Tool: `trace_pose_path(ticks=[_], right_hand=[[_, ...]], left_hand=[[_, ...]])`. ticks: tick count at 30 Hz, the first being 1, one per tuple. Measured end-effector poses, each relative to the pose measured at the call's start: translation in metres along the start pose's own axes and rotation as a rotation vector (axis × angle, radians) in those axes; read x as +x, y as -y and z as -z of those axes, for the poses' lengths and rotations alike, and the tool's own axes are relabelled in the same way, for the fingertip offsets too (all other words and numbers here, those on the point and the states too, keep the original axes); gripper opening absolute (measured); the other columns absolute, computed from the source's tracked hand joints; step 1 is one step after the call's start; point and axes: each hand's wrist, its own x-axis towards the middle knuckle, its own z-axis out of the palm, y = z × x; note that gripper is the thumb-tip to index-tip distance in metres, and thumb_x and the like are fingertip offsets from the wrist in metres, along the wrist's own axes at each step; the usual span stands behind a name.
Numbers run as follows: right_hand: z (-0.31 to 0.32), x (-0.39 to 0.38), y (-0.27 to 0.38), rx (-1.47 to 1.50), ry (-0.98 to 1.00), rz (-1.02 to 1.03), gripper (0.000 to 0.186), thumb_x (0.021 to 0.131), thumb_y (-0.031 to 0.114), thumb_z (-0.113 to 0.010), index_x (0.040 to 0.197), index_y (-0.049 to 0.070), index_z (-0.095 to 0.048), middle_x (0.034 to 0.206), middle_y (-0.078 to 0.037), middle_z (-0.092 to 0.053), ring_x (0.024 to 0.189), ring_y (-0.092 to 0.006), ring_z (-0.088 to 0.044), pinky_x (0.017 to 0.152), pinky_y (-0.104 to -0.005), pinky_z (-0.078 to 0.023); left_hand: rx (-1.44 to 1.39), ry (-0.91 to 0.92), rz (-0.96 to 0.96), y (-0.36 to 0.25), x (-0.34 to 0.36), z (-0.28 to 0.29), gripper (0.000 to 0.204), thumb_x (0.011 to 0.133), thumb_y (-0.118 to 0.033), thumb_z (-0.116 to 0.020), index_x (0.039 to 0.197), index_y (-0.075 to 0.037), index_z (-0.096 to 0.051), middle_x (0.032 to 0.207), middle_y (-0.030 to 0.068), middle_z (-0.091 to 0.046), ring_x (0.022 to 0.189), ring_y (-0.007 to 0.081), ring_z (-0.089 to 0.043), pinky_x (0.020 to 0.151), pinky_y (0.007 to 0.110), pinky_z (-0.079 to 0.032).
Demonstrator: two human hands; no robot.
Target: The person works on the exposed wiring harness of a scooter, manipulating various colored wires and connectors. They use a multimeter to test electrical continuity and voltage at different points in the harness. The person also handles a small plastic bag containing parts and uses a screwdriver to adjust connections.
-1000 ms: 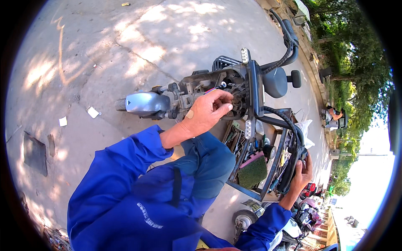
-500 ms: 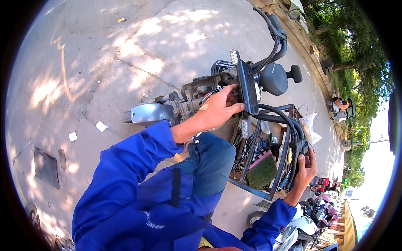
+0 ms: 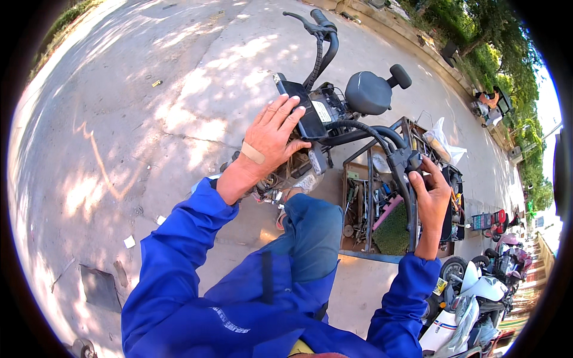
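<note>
An electric scooter stands before me, its handlebar turned. My left hand (image 3: 271,134), a tan plaster at its wrist, lies with outstretched fingers on the edge of the black front panel (image 3: 310,122). The thumb points toward a small lamp (image 3: 317,160) at the panel's near end. On the right, my right hand (image 3: 431,194) has thumb and fingers closed round the handlebar's switch housing (image 3: 412,160). The far handlebar grip (image 3: 322,19) with its brake lever is untouched. Behind the panel is the dark seat (image 3: 368,93). My left forearm hides most of the scooter's front.
A metal-framed tool cart (image 3: 382,258) holds loose tools, a pink strip and a green pad, close beside my knee (image 3: 313,224). A white plastic bag (image 3: 444,143) hangs at its far side. Parked scooters (image 3: 477,286) crowd the lower right. A dark flat piece (image 3: 100,288) lies on the pavement.
My left hand has moved from behind the panel, near coloured wires, onto its front edge with fingers extended. The handlebar and panel appear farther left in view. My right hand stays at the switch housing.
</note>
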Motion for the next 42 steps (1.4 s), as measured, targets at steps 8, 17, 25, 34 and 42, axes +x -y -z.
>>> trace_pose_path(ticks=[8, 17, 25, 34, 42], right_hand=[[0.0, -0.002, 0.001, -0.059, -0.021, 0.112, 0.047, 0.089, 0.017, -0.083, 0.129, -0.003, -0.069, 0.101, -0.011, -0.075, 0.082, -0.0146, -0.068, 0.075, -0.0296, -0.055], [0.002, -0.003, 0.01, -0.093, -0.058, 0.162, 0.044, 0.087, 0.018, -0.084, 0.124, -0.002, -0.07, 0.1, -0.015, -0.075, 0.081, -0.02, -0.069, 0.077, -0.033, -0.055], [0.003, -0.001, 0.004, -0.079, -0.046, 0.153, 0.045, 0.086, 0.022, -0.083, 0.123, -0.001, -0.071, 0.099, -0.016, -0.074, 0.082, -0.0253, -0.069, 0.079, -0.036, -0.055], [0.007, -0.003, 0.002, -0.069, -0.066, 0.201, 0.045, 0.086, 0.024, -0.082, 0.122, -0.001, -0.071, 0.102, -0.02, -0.074, 0.089, -0.0342, -0.071, 0.081, -0.04, -0.055], [0.002, -0.001, -0.004, -0.085, -0.09, 0.175, 0.046, 0.084, 0.023, -0.084, 0.122, 0.001, -0.073, 0.1, -0.019, -0.075, 0.087, -0.0325, -0.072, 0.078, -0.0393, -0.056]], left_hand=[[-0.02, 0.034, -0.061, 0.005, 0.002, 0.008, 0.069, 0.077, -0.03, -0.086, 0.138, -0.007, -0.062, 0.147, 0.0103, -0.059, 0.139, 0.0365, -0.052, 0.114, 0.046, -0.044], [0.213, 0.121, -0.24, 0.005, 0.014, 0.016, 0.062, 0.079, -0.032, -0.084, 0.133, -0.008, -0.065, 0.141, 0.0102, -0.063, 0.136, 0.0337, -0.055, 0.113, 0.047, -0.045], [0.24, 0.203, -0.293, -0.002, 0.032, 0.025, 0.06, 0.08, -0.04, -0.086, 0.126, -0.006, -0.068, 0.136, 0.011, -0.066, 0.135, 0.0323, -0.057, 0.114, 0.049, -0.044], [0.238, 0.219, -0.236, 0.002, 0.031, 0.013, 0.068, 0.083, -0.049, -0.081, 0.133, -0.007, -0.063, 0.144, 0.0115, -0.061, 0.139, 0.0345, -0.053, 0.114, 0.049, -0.041], [-0.067, 0.01, 0.07, 0.011, -0.015, -0.032, 0.089, 0.09, -0.034, -0.079, 0.158, -0.001, -0.032, 0.163, 0.0262, -0.03, 0.152, 0.0443, -0.031, 0.123, 0.047, -0.03]])
